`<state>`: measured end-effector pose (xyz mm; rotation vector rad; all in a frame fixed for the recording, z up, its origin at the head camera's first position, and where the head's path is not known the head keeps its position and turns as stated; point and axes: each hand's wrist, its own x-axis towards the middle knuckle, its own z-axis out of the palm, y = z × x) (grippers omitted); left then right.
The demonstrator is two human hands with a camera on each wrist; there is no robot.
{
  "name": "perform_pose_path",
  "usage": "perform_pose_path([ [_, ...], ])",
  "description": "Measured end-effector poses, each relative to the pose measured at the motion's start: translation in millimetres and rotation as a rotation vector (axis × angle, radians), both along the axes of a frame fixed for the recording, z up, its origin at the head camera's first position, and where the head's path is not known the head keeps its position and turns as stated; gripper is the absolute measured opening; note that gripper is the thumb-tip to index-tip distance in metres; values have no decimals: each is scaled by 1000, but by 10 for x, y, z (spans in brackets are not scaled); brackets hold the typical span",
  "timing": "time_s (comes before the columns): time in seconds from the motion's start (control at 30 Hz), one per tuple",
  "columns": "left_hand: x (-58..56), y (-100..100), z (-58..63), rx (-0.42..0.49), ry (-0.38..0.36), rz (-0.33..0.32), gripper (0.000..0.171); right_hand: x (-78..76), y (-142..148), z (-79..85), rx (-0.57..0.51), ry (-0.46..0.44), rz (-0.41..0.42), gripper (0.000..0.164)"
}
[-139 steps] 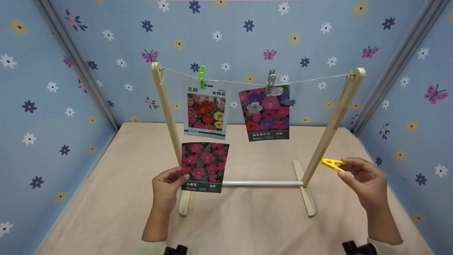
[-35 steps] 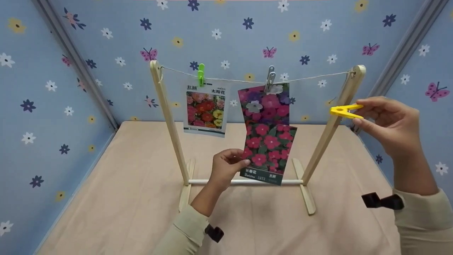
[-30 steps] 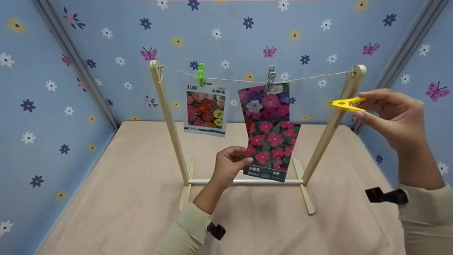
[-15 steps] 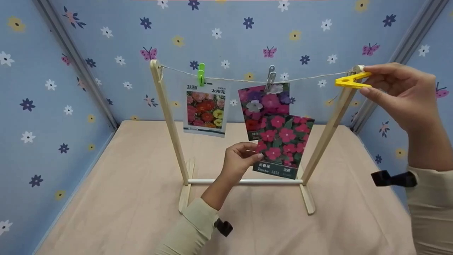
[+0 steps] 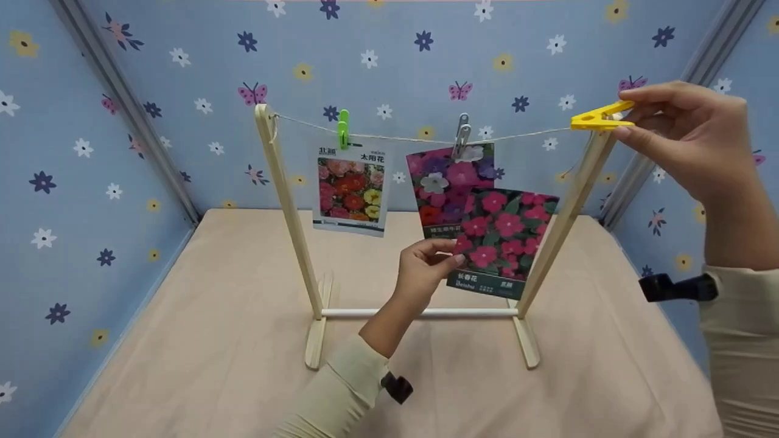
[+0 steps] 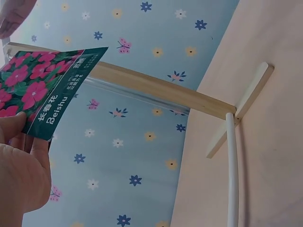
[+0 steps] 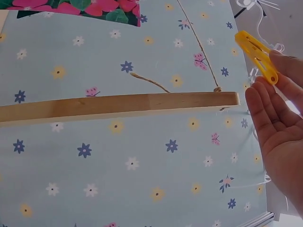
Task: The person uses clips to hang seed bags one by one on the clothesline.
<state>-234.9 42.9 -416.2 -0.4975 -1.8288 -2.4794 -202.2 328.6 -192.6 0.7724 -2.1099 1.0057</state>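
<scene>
My left hand point(image 5: 420, 274) pinches the lower left edge of a seed packet with pink-red flowers point(image 5: 508, 237), which is tilted and partly covers the packet hung behind it. Up at the right post's top, my right hand point(image 5: 694, 137) pinches a yellow clothespin point(image 5: 599, 118) between thumb and fingers. In the right wrist view the clothespin point(image 7: 258, 56) is apart from the string. From the string point(image 5: 401, 139) hang a white-bordered seed packet point(image 5: 351, 191) under a green clothespin point(image 5: 344, 129) and a purple-pink packet point(image 5: 435, 182) under a metal clip point(image 5: 461, 137).
The string is tied between two wooden posts, left point(image 5: 289, 213) and right point(image 5: 566, 219). A white rod point(image 5: 468, 312) joins their feet low down. The stand is on a peach cloth point(image 5: 243, 365), with flowered blue panels point(image 5: 213, 61) around it.
My left hand has carried the pink-red packet rightward and up, from the left post to near the right one. My right hand has raised the yellow clothespin to string height.
</scene>
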Motion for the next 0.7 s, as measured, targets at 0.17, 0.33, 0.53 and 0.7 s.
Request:
perform_pose_path([
  [0.17,0,52,75,12,20,10,19,-25,-26,66,81,19,-37,34],
  [0.33,-1,96,161,40,46,16,18,-37,-34,99,99,3,-60,31],
  [0.53,-18,155,229,23,63,81,15,-51,-23,108,91,-31,-101,33],
  [0.7,-30,201,278,-7,79,144,14,-62,-20,127,109,-36,-147,32],
])
